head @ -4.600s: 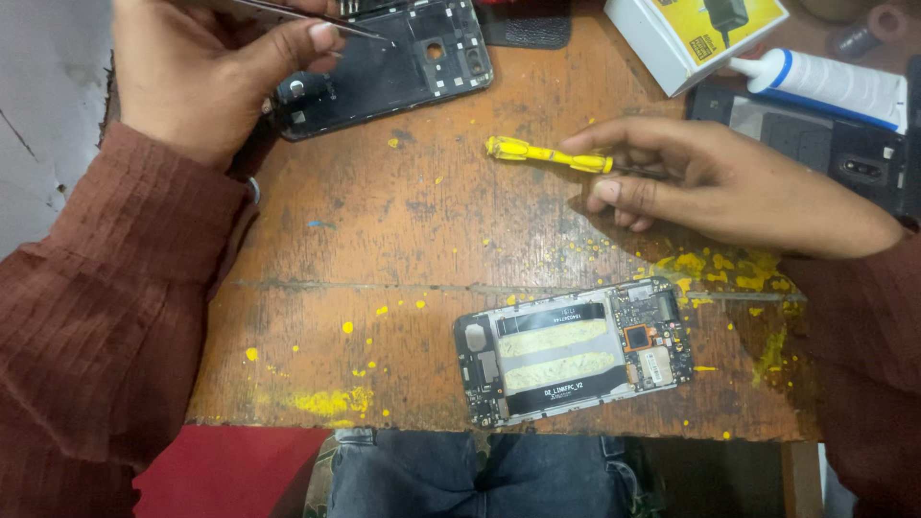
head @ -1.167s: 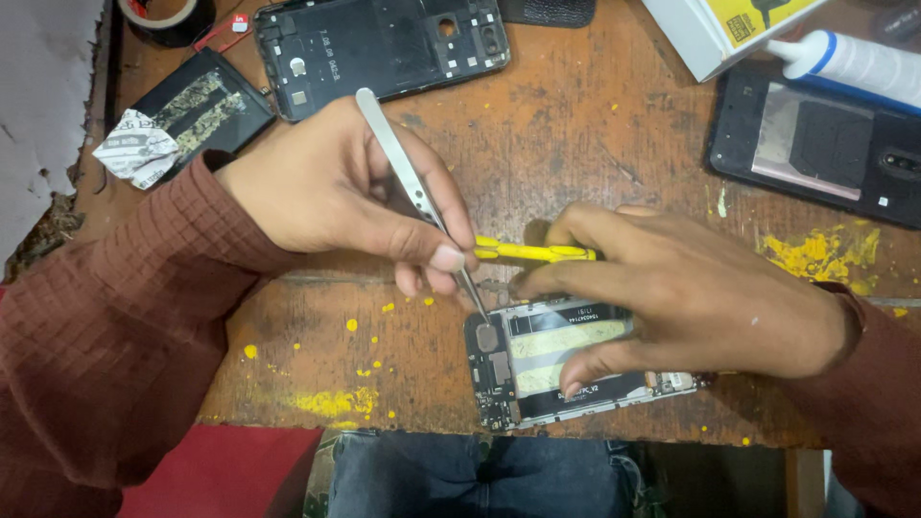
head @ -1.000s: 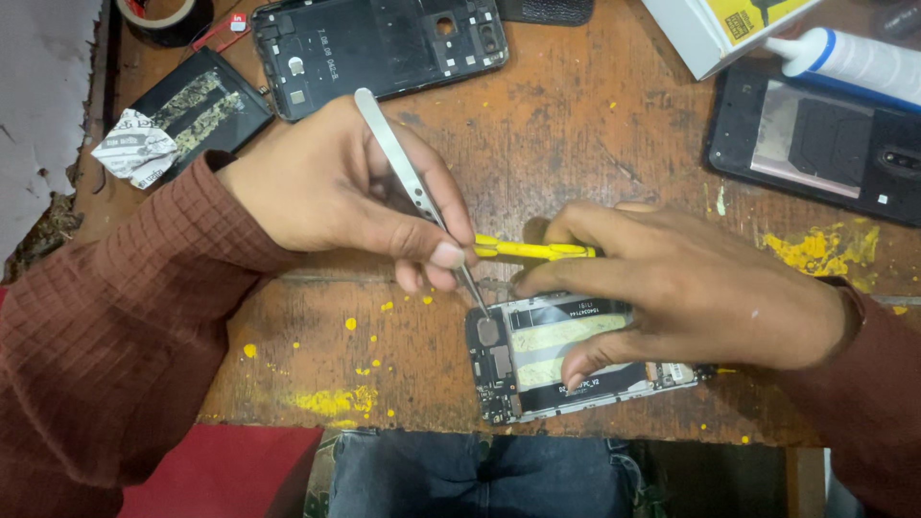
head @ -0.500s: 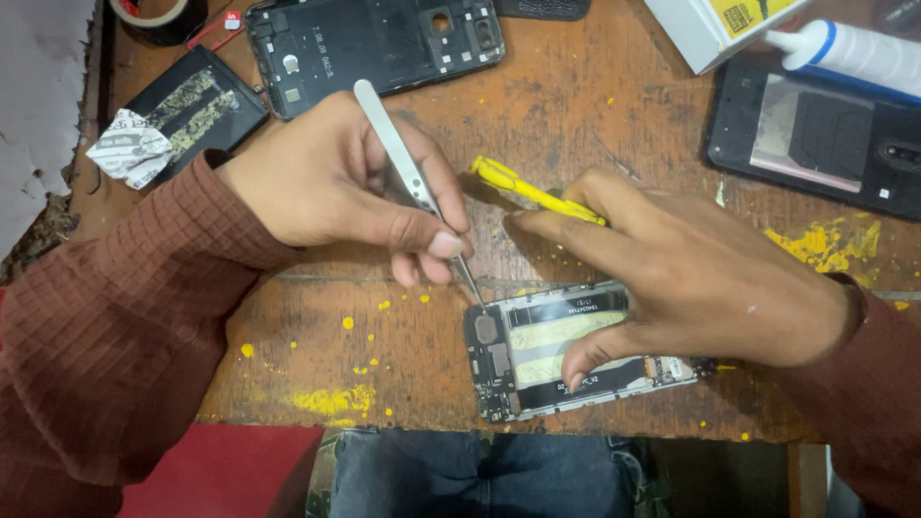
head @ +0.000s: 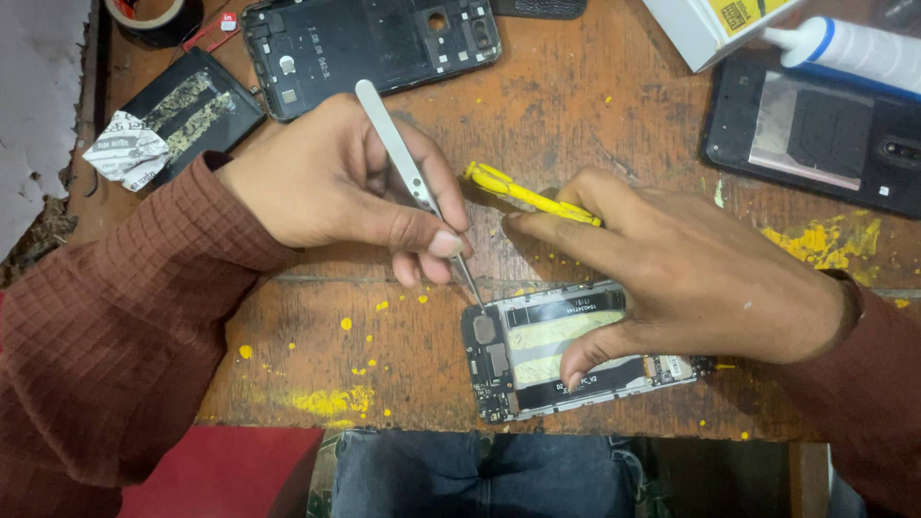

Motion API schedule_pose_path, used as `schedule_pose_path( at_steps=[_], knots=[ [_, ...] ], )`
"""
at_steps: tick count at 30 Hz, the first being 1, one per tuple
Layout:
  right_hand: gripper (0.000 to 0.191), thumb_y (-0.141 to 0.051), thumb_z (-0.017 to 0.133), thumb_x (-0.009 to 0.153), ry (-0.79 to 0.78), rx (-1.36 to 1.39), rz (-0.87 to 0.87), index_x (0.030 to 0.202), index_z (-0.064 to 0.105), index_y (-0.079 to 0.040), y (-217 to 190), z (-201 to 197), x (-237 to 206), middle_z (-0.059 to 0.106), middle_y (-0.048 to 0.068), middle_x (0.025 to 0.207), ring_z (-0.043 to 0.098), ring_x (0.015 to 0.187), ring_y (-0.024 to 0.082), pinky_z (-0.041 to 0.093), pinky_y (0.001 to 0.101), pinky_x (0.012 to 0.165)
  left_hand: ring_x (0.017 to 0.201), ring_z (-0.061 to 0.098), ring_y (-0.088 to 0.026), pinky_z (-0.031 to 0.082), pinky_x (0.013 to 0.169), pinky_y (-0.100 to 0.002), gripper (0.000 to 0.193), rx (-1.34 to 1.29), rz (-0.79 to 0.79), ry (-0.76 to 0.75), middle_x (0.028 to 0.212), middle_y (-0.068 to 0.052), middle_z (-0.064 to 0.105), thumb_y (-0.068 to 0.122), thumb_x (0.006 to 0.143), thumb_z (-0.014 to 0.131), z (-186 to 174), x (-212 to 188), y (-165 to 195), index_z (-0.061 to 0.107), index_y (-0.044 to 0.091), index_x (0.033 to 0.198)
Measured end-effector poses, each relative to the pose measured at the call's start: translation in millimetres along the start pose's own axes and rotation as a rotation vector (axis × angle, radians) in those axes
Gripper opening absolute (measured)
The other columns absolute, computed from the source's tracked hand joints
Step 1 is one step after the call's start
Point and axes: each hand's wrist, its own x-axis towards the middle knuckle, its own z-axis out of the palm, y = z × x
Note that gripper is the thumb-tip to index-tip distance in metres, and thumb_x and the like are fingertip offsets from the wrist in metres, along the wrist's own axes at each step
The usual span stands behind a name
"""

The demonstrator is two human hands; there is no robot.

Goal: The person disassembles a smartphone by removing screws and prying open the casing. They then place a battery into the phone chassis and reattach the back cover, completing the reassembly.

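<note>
An opened phone body (head: 537, 350) with its circuit board showing lies near the front edge of the wooden table (head: 288, 336). My left hand (head: 345, 182) grips metal tweezers (head: 414, 187), whose tip touches the phone's top left corner. My right hand (head: 691, 273) rests over the phone, thumb pressing on its middle, and holds a yellow tool (head: 526, 192) between the fingers, pointing up-left.
A black phone frame (head: 369, 48) lies at the back. A battery (head: 182, 110) with a crumpled label sits back left beside a tape roll (head: 149, 14). At the right are another phone back (head: 815, 134), a white glue tube (head: 854, 53) and a box (head: 710, 24). Yellow paint spots mark the wood.
My hands came together from the back of the table onto the opened phone. In the last second the yellow tool tilted up-left in my right hand; the tweezers stayed at the phone's corner.
</note>
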Motion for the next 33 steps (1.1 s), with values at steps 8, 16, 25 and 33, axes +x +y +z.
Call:
schedule_pose_path(
  at_steps=[8, 16, 25, 33],
  knots=[
    [0.082, -0.063, 0.077, 0.060, 0.191, 0.016, -0.272, 0.126, 0.068, -0.015, 3, 9, 2, 0.064, 0.002, 0.094, 0.057, 0.072, 0.017, 0.042, 0.0334, 0.060, 0.071, 0.079, -0.017, 0.068, 0.063, -0.028, 0.018, -0.031, -0.026, 0.002, 0.087, -0.016, 0.080, 0.004, 0.090, 0.069, 0, 0, 1, 0.072, -0.006, 0.105],
    [0.063, -0.057, 0.076, 0.070, 0.238, 0.071, -0.311, 0.122, 0.071, -0.023, 2, 19, 1, 0.062, -0.002, 0.091, 0.054, 0.082, 0.016, 0.035, 0.0350, 0.075, 0.072, 0.079, -0.018, 0.068, 0.063, -0.029, 0.018, -0.037, -0.043, 0.018, 0.087, -0.017, 0.079, 0.002, 0.089, 0.070, 0, 0, 0, 0.072, -0.007, 0.105],
    [0.057, -0.055, 0.072, 0.072, 0.148, 0.067, -0.296, 0.123, 0.073, -0.029, -4, 17, 0, 0.055, 0.001, 0.090, 0.051, 0.088, 0.020, 0.033, 0.0385, 0.077, 0.075, 0.080, -0.019, 0.069, 0.066, -0.030, 0.018, -0.054, -0.021, -0.012, 0.088, -0.018, 0.079, 0.002, 0.090, 0.069, -1, -1, -1, 0.071, -0.008, 0.105],
    [0.056, -0.054, 0.073, 0.072, 0.153, 0.060, -0.319, 0.121, 0.074, -0.028, -7, 14, 3, 0.057, 0.001, 0.090, 0.053, 0.088, 0.020, 0.034, 0.0395, 0.078, 0.075, 0.080, -0.019, 0.069, 0.066, -0.029, 0.019, -0.052, -0.014, -0.009, 0.088, -0.018, 0.079, 0.003, 0.090, 0.069, -2, 0, -1, 0.071, -0.007, 0.106]
  ],
)
